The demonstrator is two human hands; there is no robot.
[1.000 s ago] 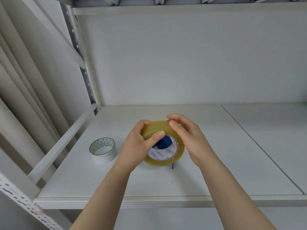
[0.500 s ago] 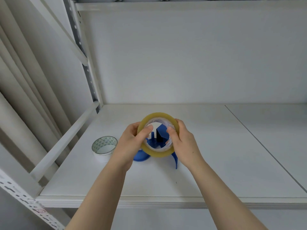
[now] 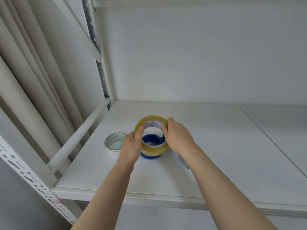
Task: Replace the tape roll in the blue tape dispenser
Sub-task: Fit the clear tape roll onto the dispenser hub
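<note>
A yellowish clear tape roll (image 3: 152, 119) is tilted over the blue tape dispenser (image 3: 152, 139), whose round hub shows through the roll's hole. My left hand (image 3: 132, 146) grips the roll's left side, thumb inside the core. On the right side my right hand (image 3: 178, 136) grips it, fingers over the rim. The dispenser's blue base (image 3: 150, 157) peeks out below the roll on the white shelf (image 3: 216, 146). Much of the dispenser is hidden behind the roll and my hands.
An almost used-up roll with a green triangle-patterned core (image 3: 115, 141) lies flat on the shelf just left of my left hand. A metal rack post (image 3: 99, 63) and a diagonal brace (image 3: 78, 135) border the shelf's left side. A seam (image 3: 272, 143) crosses the shelf at the right.
Both hands have lowered the yellowish roll down over the dispenser's hub; the roll now lies tilted flatter, with the hub showing through its hole. The view has shifted left.
</note>
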